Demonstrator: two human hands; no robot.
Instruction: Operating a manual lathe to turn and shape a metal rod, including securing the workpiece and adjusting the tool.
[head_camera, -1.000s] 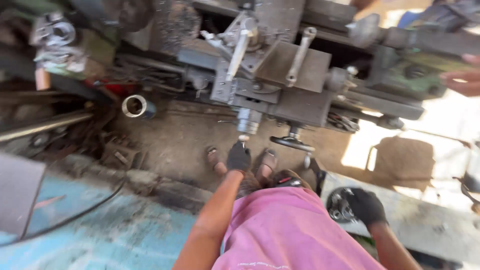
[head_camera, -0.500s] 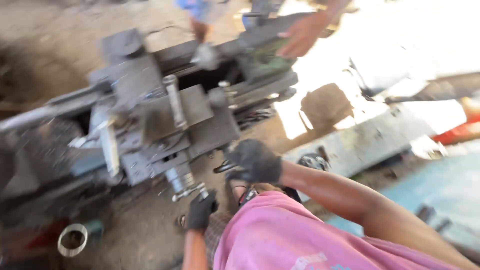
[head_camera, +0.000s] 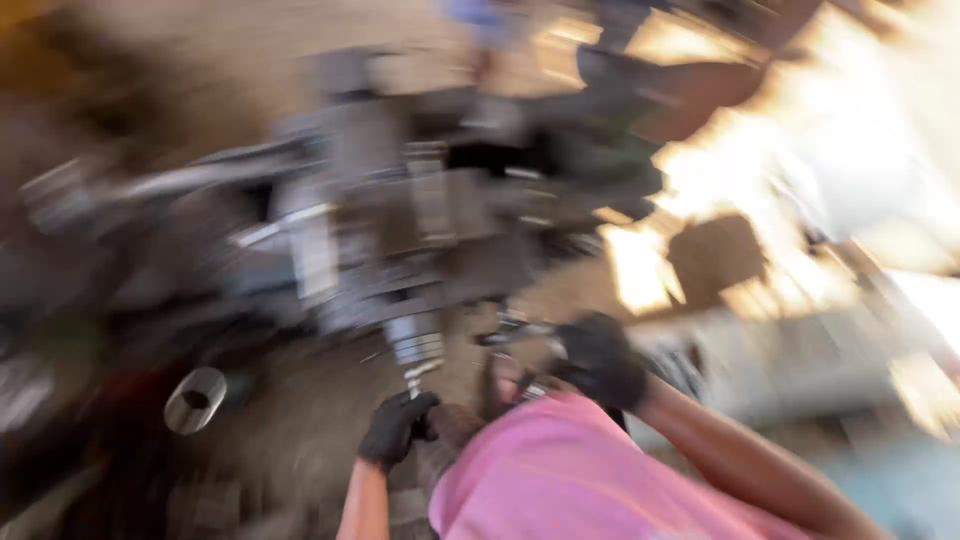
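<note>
Both gloved hands sit higher than before | left hand (head_camera: 397, 426) clenched on knob (head_camera: 418, 352) under machine (head_camera: 400, 230), apparently to turn it | right hand (head_camera: 600, 360) by handle, grip unclear in blur | ring (head_camera: 194, 400) on floor

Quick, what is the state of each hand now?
Left hand: gloved, closed around the lathe crank handle.
Right hand: gloved, beside a small lever; too blurred to tell its grip.
</note>
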